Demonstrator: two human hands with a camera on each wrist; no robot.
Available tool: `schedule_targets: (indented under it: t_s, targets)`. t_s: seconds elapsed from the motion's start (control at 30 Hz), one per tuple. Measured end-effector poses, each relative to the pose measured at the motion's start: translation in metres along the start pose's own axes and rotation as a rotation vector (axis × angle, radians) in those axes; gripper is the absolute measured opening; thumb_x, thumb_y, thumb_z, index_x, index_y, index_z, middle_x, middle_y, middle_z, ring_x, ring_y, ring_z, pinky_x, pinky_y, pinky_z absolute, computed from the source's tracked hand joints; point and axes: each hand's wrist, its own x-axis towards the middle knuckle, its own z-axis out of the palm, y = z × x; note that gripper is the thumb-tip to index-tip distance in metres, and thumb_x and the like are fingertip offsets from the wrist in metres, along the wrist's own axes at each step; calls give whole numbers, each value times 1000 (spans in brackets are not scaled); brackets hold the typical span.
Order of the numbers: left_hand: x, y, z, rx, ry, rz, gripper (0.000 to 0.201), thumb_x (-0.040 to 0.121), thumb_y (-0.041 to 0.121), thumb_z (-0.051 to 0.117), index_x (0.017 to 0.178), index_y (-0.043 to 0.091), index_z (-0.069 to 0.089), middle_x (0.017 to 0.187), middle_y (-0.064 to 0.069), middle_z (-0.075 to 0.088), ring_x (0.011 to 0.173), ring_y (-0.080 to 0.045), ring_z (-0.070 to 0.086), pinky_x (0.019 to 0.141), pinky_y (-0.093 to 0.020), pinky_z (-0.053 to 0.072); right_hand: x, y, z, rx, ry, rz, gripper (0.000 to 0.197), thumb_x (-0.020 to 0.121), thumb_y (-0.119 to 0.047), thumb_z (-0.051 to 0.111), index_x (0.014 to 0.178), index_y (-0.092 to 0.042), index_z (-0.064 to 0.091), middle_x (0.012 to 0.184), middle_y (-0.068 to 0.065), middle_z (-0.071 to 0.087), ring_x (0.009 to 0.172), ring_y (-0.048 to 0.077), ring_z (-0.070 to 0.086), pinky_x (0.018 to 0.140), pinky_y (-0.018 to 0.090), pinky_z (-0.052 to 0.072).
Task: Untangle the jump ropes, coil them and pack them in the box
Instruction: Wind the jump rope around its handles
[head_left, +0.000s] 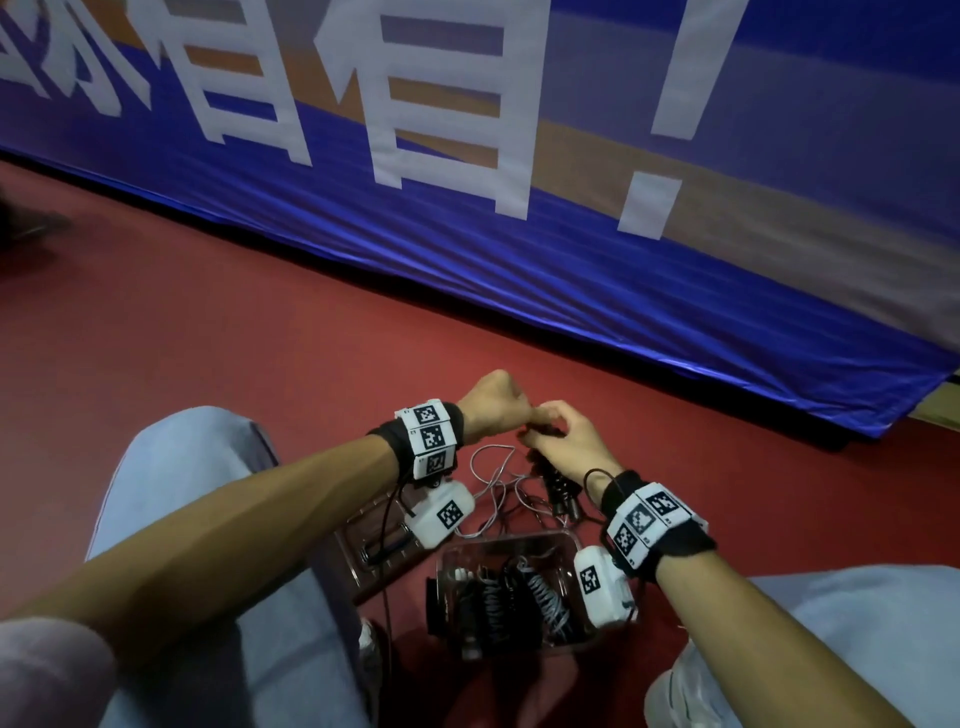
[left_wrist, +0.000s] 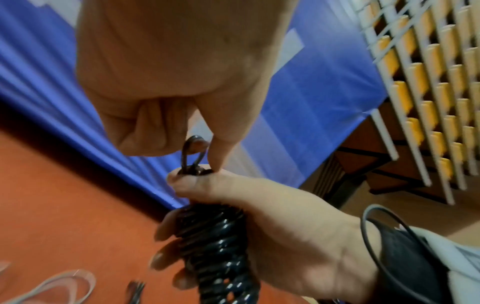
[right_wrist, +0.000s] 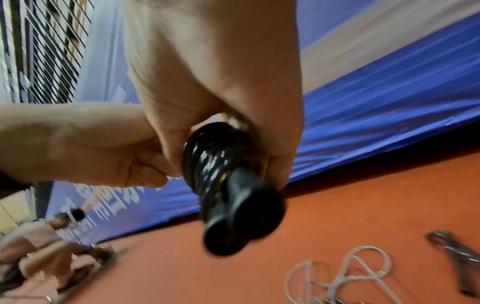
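above the red floor (head_left: 218, 332), in front of the blue printed banner (head_left: 519, 270), a black jump rope wound tightly around its two black handles (left_wrist: 218, 242) is held by both hands. the bundle is gripped by the right hand (head_left: 563, 447), with the fingers and thumb curled fully around the coils, as is shown plainly in the left wrist view. a small black loop of rope end (left_wrist: 192, 152) is seen sticking up from the top of the bundle, and it is pinched by the left hand (head_left: 493, 405), whose other fingers are folded in toward the palm. in the right wrist view the round ends of the handles (right_wrist: 233, 222) are seen pointing down toward the floor, though they are blurred.

below the hands, a loose tangle of thin grey jump rope (head_left: 493, 483) is left lying on the floor. nearer the person, a clear plastic box (head_left: 566, 545) is set on the floor between the knees, and already coiled black and grey jump ropes (head_left: 514, 597) are packed inside it. a clear lid (head_left: 369, 540) is laid flat on the floor just beside the box, on its left. light blue trousers (head_left: 197, 493) are worn, and marker-covered bands (head_left: 431, 436) are strapped to both wrists.
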Motion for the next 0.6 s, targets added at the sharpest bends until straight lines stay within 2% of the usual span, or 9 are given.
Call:
schedule_targets:
  t_s: [0.1,0.17,0.2,0.27,0.3,0.37,0.43,0.53,0.6]
  targets:
    - [13,-36,21,-125,-133,-175,24,90,27,73,79,7,63,56,3,43,42,-10,30,39,-22,24,7,43,10,-130,-147,129,56,83,-16,79,130,-29,50,107,5,70,84,24,72,69,33,62]
    - [19,-63,37,-71,-237,-269,18,91,22,69,81,7,63,59,2,46,43,-10,34,40,-22,27,11,77,20,-241,-227,204,74,78,-20,81,143,-22,46,125,2,65,103,23,68,86,33,59]
    - [21,-75,45,-21,-259,-291,19,91,20,69,78,9,61,59,2,47,43,-10,36,39,-21,28,12,91,24,-301,-265,227,72,79,-20,82,142,-17,46,127,0,63,108,21,64,92,30,54]
    - [26,-98,58,98,-269,-306,20,91,19,65,73,10,60,58,0,51,42,-13,41,39,-19,34,18,126,31,-427,-305,263,63,81,-21,83,135,-14,50,127,1,63,112,21,62,93,26,49]
    - [28,-108,63,169,-278,-303,20,91,19,63,75,8,62,62,-3,54,45,-16,45,42,-22,38,20,140,34,-487,-304,287,63,79,-26,85,131,-14,52,126,4,64,114,23,62,94,26,49]
    - [36,-132,72,345,-283,-298,22,91,22,57,79,5,64,73,-11,59,60,-24,54,54,-30,43,29,169,43,-594,-288,344,66,71,-41,85,125,-16,55,125,7,65,116,26,63,96,29,51]
    - [45,-159,82,506,-254,-312,26,92,26,55,76,6,60,82,-16,64,75,-31,63,61,-33,45,34,183,51,-676,-264,356,65,73,-42,84,126,-14,59,129,10,63,121,27,60,101,29,49]
    - [63,-194,97,635,-240,-328,34,93,22,55,63,7,48,95,-20,71,92,-34,71,65,-35,48,45,199,60,-722,-252,336,67,70,-43,85,128,-18,64,134,8,62,126,26,58,105,26,46]
    - [75,-211,100,649,-264,-331,27,94,22,57,73,5,57,106,-21,72,100,-35,69,71,-35,50,58,214,66,-730,-241,321,64,69,-49,82,126,-25,67,131,4,65,123,23,61,104,23,46]
